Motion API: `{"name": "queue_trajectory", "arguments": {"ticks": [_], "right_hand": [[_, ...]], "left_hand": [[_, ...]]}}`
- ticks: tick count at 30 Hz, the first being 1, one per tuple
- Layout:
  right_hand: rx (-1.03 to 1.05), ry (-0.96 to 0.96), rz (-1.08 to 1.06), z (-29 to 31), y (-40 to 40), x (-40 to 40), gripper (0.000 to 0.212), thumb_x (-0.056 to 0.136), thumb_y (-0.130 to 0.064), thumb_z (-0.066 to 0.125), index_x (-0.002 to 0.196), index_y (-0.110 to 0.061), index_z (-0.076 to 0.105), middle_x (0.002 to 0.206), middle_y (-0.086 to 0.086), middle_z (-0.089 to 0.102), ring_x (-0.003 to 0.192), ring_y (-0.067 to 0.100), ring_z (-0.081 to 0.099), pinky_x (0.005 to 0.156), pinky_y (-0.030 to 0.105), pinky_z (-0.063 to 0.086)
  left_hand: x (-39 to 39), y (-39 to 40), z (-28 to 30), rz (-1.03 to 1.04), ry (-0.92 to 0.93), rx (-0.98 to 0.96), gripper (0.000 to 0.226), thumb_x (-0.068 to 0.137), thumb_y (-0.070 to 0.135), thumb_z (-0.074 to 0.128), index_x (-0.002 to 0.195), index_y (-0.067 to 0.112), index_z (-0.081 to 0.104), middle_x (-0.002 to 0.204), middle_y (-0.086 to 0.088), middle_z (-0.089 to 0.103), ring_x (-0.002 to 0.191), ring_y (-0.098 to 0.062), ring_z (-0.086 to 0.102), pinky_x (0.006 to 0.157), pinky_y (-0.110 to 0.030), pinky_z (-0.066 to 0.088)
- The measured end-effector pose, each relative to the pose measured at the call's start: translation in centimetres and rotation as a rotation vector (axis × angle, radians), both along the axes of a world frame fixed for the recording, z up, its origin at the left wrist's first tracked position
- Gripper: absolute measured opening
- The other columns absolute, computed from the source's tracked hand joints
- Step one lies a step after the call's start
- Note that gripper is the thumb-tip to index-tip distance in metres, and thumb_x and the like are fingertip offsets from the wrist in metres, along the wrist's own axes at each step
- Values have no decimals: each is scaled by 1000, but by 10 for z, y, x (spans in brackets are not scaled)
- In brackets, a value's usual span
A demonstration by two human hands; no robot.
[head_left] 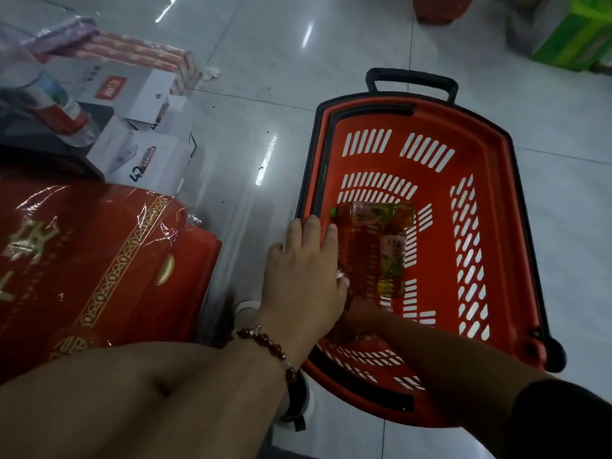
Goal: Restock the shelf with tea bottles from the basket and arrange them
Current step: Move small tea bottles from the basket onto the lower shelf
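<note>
A red plastic basket point(490, 200) with black rims stands on the tiled floor. Inside lie up to three tea bottles: one crosswise point(371, 215) with a green cap, one lengthwise point(392, 263) with a pale label, and an amber one point(356, 260) beside it. My left hand point(304, 273), a bead bracelet on its wrist, rests on the basket's left rim with fairly straight fingers over the edge. My right hand point(361, 314) reaches into the basket beneath the left hand, toward the amber bottle. Its fingers are hidden, so any hold on a bottle cannot be seen.
Red gift boxes point(82, 260) wrapped in film sit close on the left, with white cartons point(145, 154) and a red-and-green labelled bottle point(63, 107) behind them. A green carton point(576, 38) stands at the far right. The basket's black pull handle point(412, 81) points away from me.
</note>
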State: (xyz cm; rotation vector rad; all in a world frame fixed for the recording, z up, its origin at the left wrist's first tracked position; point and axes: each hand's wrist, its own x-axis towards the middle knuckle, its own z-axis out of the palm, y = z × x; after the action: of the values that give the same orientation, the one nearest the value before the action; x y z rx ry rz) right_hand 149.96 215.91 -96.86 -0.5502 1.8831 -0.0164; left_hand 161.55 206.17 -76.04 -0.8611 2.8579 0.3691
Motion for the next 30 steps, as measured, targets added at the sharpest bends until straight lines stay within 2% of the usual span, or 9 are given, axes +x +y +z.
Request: {"name": "queue_trajectory", "arguments": {"ticks": [3, 7, 11, 15, 17, 21, 24, 28, 30], "right_hand": [[-46, -59, -133, 11, 0, 0, 42, 91, -29, 65, 126, -8, 61, 122, 13, 66, 105, 27, 65, 71, 27, 49], [-8, -166, -451, 39, -2, 0, 64, 92, -48, 60, 136, -3, 49, 132, 18, 58, 109, 29, 61, 84, 38, 52], [-57, -271, -715, 56, -1, -5, 69, 85, -57, 66, 129, -5, 54, 117, 17, 68, 105, 32, 68, 97, 48, 53], [-128, -376, -895, 96, 9, -6, 45, 93, -44, 60, 109, -2, 61, 103, 17, 70, 95, 29, 69, 85, 39, 58], [-158, -366, -931, 108, 20, -7, 40, 96, -42, 57, 104, -3, 59, 96, 15, 67, 84, 26, 67, 69, 33, 56], [-259, -422, -998, 125, 36, -6, 49, 91, -46, 61, 121, -7, 58, 109, 16, 71, 97, 29, 70, 75, 36, 58], [-341, -456, -1008, 150, 47, 1, 43, 90, -46, 62, 118, -13, 59, 109, 13, 71, 98, 27, 70, 72, 34, 57], [-537, -441, -922, 188, 57, 16, 28, 92, -37, 61, 109, -15, 62, 106, 10, 73, 101, 26, 70, 96, 45, 55], [-636, -426, -828, 208, 58, 24, 33, 92, -36, 62, 115, -13, 64, 105, 8, 75, 99, 25, 72, 95, 46, 55]], "left_hand": [[-1, 2, 2, 5, -1, 5, 77, 97, 54, 49, 156, 22, 13, 159, -6, 17, 146, -26, 17, 113, -41, 32], [-1, 4, 7, 18, -2, 2, 75, 97, 54, 48, 156, 22, 13, 155, -5, 22, 142, -24, 23, 110, -38, 35], [-2, 7, 13, 23, -13, 16, 74, 98, 52, 48, 157, 22, 14, 154, -5, 24, 139, -24, 26, 109, -38, 35], [-1, 10, 19, 35, -35, 60, 74, 97, 54, 48, 156, 22, 17, 154, -5, 24, 141, -24, 25, 111, -40, 34], [0, 11, 23, 47, -39, 82, 72, 97, 52, 49, 156, 23, 19, 153, -4, 26, 140, -23, 26, 110, -41, 35], [0, 15, 31, 87, 33, 137, 61, 99, 47, 49, 153, 25, 28, 146, -3, 40, 135, -22, 36, 107, -39, 39], [3, 19, 38, 128, 140, 207, 54, 99, 47, 50, 148, 29, 36, 134, 0, 53, 123, -18, 49, 100, -38, 48], [8, 27, 52, 298, 236, 595, 49, 99, 49, 50, 145, 34, 42, 106, 17, 57, 97, -8, 58, 84, -32, 50], [9, 32, 57, 353, 251, 756, 52, 98, 54, 49, 146, 37, 40, 103, 19, 55, 99, -8, 58, 88, -34, 49]]}}
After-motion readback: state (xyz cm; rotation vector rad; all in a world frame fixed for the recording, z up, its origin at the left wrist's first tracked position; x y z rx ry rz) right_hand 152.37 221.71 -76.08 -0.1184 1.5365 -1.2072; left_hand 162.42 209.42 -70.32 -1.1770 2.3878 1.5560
